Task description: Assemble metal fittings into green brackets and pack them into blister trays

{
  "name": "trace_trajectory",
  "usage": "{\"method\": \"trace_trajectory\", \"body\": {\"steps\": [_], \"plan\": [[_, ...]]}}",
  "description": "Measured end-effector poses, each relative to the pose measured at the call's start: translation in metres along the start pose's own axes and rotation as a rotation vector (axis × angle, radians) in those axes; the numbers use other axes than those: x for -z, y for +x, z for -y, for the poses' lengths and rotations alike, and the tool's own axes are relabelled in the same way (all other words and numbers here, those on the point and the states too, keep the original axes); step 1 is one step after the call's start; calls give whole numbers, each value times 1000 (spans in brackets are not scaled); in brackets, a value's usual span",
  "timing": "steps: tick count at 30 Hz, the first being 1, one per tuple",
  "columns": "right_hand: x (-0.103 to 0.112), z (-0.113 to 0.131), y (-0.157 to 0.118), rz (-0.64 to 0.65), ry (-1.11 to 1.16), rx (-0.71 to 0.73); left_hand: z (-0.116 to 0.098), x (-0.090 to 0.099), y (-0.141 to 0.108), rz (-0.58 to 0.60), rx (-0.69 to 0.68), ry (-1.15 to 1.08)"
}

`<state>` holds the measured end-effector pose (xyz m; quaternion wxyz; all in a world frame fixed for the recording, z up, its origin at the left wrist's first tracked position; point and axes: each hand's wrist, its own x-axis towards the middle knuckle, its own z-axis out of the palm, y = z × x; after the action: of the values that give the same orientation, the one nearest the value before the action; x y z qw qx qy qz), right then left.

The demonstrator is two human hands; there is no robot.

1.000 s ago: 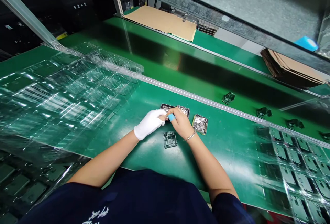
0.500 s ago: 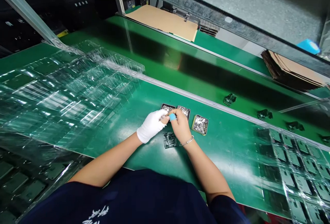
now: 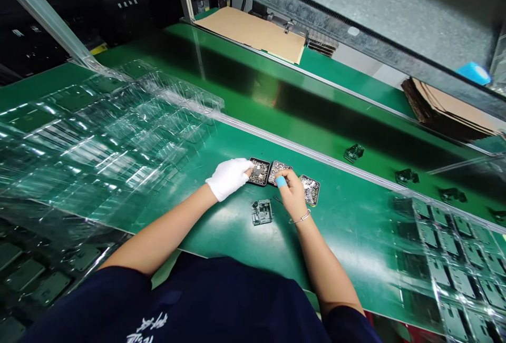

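Though shallow, trays (image 3: 269, 173) with metallic bits (image 3: 311, 190)

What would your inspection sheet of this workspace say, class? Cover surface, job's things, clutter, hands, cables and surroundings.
Surface: green bench, with a pale rail along its far side.
Job's things: left dish, middle dish and right dish hold small shiny bits; a square part lies nearer the person.
Clutter: clear trays on the left, more on the right; dark parts beyond the rail.
Hands: white-gloved left hand, fingertips at the left dish; right hand at the middle dish, a blue band on one finger. Grip unclear on both.
Cables: nothing clearly seen; the background is dim.
Surroundings: overhead shelf, cardboard sheet, cardboard stack.
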<state>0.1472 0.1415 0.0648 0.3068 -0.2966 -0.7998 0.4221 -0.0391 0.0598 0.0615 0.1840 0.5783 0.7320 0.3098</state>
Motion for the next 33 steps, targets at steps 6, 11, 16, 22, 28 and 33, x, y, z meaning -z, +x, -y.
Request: {"method": "trace_trajectory", "body": {"steps": [6, 11, 16, 22, 28, 33], "plan": [[10, 8, -22, 15, -103, 95, -14, -2, -8, -32, 13, 99], [8, 20, -47, 23, -138, 345, -44, 0, -48, 149, -194, -349], [2, 27, -63, 26, -104, 373, -55, -12, -72, 273, 70, -791], [6, 30, -63, 299, 177, 91, -49, -9, -84, 151, -133, -364], [15, 29, -61, 630, 238, -32, -41, -7, -94, 136, -636, 211], [21, 36, -65, 668, 163, 42, -43, -11, -97, 120, -711, 237]]}}
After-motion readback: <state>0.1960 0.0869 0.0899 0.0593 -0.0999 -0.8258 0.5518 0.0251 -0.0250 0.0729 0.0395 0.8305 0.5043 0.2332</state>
